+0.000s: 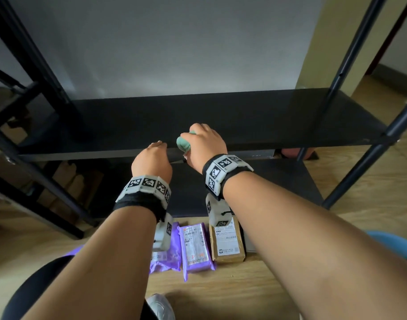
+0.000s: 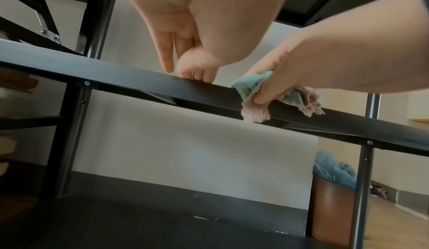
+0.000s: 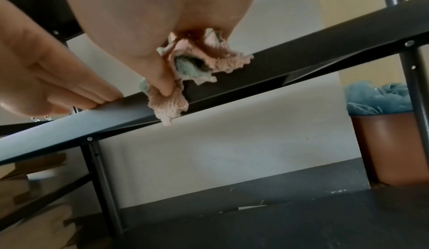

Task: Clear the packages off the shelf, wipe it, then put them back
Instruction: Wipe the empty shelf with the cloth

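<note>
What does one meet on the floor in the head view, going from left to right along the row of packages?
Purple package partly hidden by the left wrist camera → purple package with white label → brown box.

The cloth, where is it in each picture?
Head: cloth at centre, gripped by the right hand at the shelf's front edge.
Left wrist: cloth right of centre, draped over that edge.
Right wrist: cloth at centre, hanging from the fist.
Shared landmark: the shelf's front edge.
</note>
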